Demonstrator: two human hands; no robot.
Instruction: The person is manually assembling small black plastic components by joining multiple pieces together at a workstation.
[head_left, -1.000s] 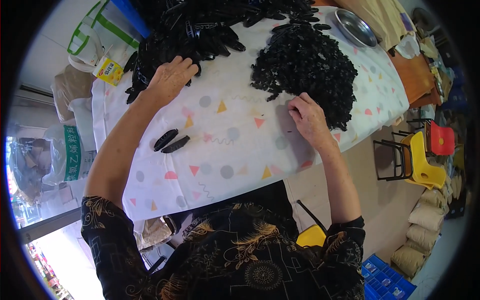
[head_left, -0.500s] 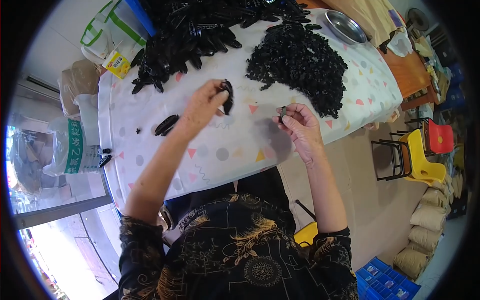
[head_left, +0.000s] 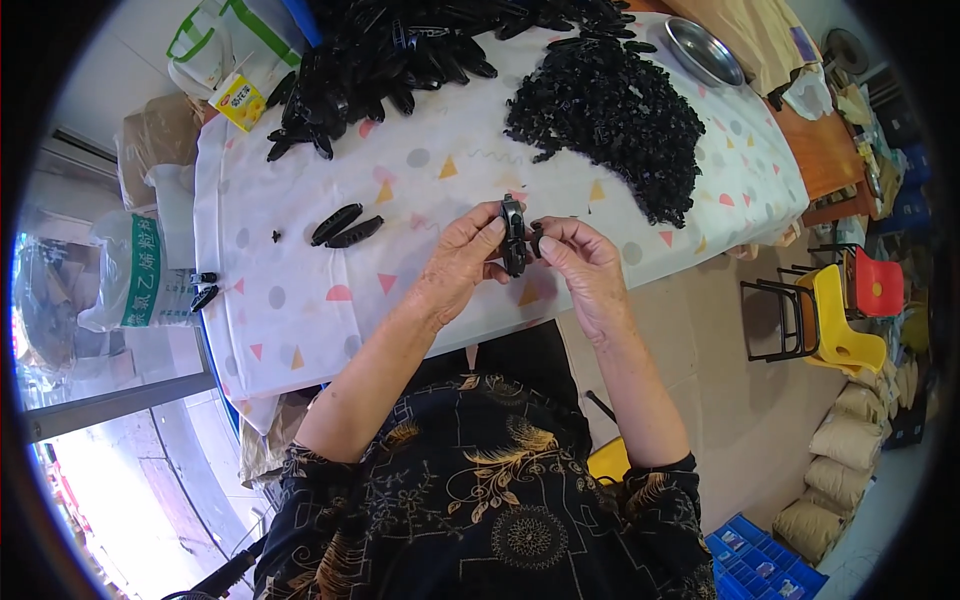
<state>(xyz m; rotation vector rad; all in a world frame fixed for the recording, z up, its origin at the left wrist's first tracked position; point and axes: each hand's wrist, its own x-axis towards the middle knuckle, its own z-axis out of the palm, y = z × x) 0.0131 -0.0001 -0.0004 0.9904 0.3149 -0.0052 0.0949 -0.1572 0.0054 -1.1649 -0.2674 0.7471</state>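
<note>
Across the white patterned table (head_left: 300,190) lie a heap of long black parts (head_left: 380,60), far left, and a pile of tiny black pieces (head_left: 610,120), farther right. Nearer the body, the left hand (head_left: 465,258) grasps an oblong black part (head_left: 513,235); the right hand (head_left: 588,265) pinches a small dark piece (head_left: 537,240) just beside it.

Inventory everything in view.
Held long piece: 1, black, centre
Held small part: 1, black, centre
Paired long pieces: 2, black, left
Edge bits: about 2, black, left
Long piece heap: 1, black, upper left
Small part heap: 1, black, upper right
Tablecloth: 1, patterned white, centre
Metal bowl: 1, silver, upper right
Carton: 1, yellow, upper left
Chairs: 2, red/yellow, right
Crate: 1, blue, lower right
Left hand: 1, bare, centre
Right hand: 1, bare, centre
</note>
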